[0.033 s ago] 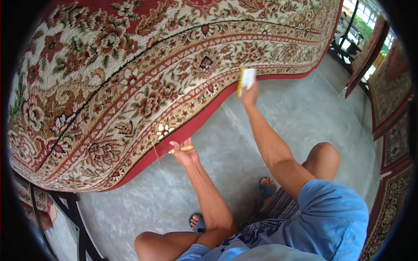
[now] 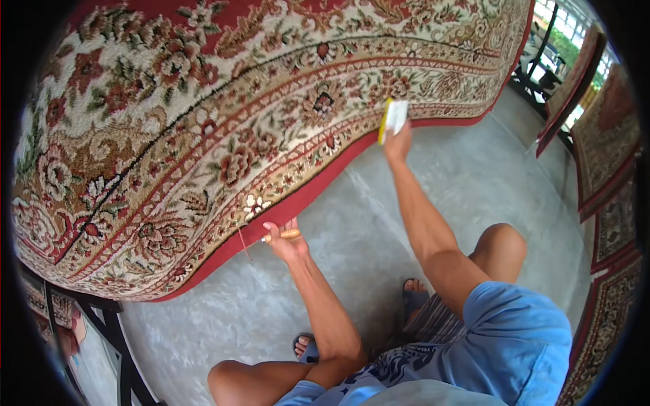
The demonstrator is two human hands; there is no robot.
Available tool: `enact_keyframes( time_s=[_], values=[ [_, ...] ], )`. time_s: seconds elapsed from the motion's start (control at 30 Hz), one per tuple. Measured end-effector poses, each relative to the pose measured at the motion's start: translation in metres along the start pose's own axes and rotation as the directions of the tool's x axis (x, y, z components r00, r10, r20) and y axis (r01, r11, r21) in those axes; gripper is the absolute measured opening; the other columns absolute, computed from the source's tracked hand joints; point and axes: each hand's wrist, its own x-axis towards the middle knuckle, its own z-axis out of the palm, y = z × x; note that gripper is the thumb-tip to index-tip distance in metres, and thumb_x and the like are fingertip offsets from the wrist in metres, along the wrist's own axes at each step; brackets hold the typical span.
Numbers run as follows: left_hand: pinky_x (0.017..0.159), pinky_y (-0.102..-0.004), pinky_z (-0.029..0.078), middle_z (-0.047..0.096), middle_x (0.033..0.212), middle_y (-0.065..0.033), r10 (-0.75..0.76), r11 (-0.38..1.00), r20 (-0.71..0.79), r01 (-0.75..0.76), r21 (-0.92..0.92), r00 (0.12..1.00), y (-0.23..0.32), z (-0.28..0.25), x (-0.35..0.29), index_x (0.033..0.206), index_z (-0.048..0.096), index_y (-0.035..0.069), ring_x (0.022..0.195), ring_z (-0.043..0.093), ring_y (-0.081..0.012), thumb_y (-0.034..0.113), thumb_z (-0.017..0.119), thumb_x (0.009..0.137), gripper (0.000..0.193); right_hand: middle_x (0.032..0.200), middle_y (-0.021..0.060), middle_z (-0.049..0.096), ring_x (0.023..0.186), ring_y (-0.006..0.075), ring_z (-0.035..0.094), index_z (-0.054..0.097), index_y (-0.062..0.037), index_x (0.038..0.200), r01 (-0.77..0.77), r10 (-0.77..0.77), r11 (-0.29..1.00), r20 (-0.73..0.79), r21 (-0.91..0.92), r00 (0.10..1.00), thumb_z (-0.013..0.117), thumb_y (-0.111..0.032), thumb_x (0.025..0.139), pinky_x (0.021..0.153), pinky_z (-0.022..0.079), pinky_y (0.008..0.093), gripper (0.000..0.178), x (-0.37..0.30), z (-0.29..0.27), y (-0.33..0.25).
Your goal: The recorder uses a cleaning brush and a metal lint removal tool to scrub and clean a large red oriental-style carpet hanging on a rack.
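No change from earlier frame. Left hand [image 2: 284,242] grips small orange tool [image 2: 284,235] at red rug edge [image 2: 318,186]; right hand [image 2: 398,143] clasps yellow-white pad [image 2: 393,116] against floral rug border.

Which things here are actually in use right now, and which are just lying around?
In use: red-bordered floral carpet; thin orange-handled tool in left hand; yellow-and-white flat object in right hand.
Lying about: hanging rugs at right; black metal stand.

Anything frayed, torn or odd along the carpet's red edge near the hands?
A loose thread hangs off the red carpet edge, just beside the left hand, which holds a small orange-handled tool. The right hand holds a yellow-and-white object. No tear shows.
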Motion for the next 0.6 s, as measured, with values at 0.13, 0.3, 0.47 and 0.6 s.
enact_keyframes(
  time_s=[0.13, 0.3, 0.47, 0.6],
  values=[
    [0.114, -0.0554, 0.038, 0.055, 0.136, -0.0165, 0.032, 0.999, -0.049, -0.032, 0.009, 0.998, 0.023, -0.023, 0.001, 0.125, 0.053, 0.008, 0.128, 0.053, -0.0351, 0.032, 0.064, 0.099, 0.037, 0.123, 0.0279, 0.061, 0.114, 0.0474, 0.057, 0.049, 0.0028, 0.139, 0.628, -0.597, 0.773, -0.233, 0.088, 0.768, 0.066, -0.017, 0.088, 0.097, 0.044, 0.0516, 0.057, 0.122, -0.049, -0.133],
    [0.112, -0.0607, 0.039, 0.053, 0.133, -0.0169, 0.01, 1.0, 0.006, -0.01, -0.014, 1.0, 0.007, -0.035, 0.013, 0.121, 0.052, 0.01, 0.127, 0.052, -0.0397, 0.028, 0.068, 0.098, 0.033, 0.123, 0.0205, 0.062, 0.111, 0.0398, 0.059, 0.056, -0.0061, 0.138, 0.815, -0.743, 0.579, -0.432, -0.029, 0.512, 0.06, 0.003, 0.084, 0.097, 0.048, 0.0433, 0.054, 0.269, -0.106, -0.306],
    [0.112, -0.0557, 0.04, 0.055, 0.131, -0.0167, 0.058, 0.998, -0.021, -0.058, 0.0, 0.998, 0.012, -0.029, 0.019, 0.114, 0.056, 0.007, 0.121, 0.056, -0.0345, 0.032, 0.069, 0.097, 0.033, 0.116, 0.0253, 0.063, 0.109, 0.0443, 0.058, 0.057, 0.0012, 0.13, 0.849, -0.837, 0.516, -0.146, 0.116, 0.528, 0.064, -0.014, 0.088, 0.095, 0.045, 0.0517, 0.045, 0.215, -0.013, -0.25],
    [0.111, -0.0546, 0.043, 0.054, 0.13, -0.017, 0.082, 0.997, -0.095, -0.081, 0.012, 0.992, 0.013, -0.026, 0.014, 0.121, 0.053, 0.006, 0.122, 0.055, -0.0354, 0.033, 0.067, 0.098, 0.037, 0.129, 0.0204, 0.06, 0.121, 0.0355, 0.056, 0.056, -0.0046, 0.134, 0.51, -0.468, 0.832, 0.771, 0.22, 0.431, 0.07, -0.013, 0.088, 0.107, 0.042, 0.0455, 0.049, -0.036, 0.037, -0.083]
  ],
)
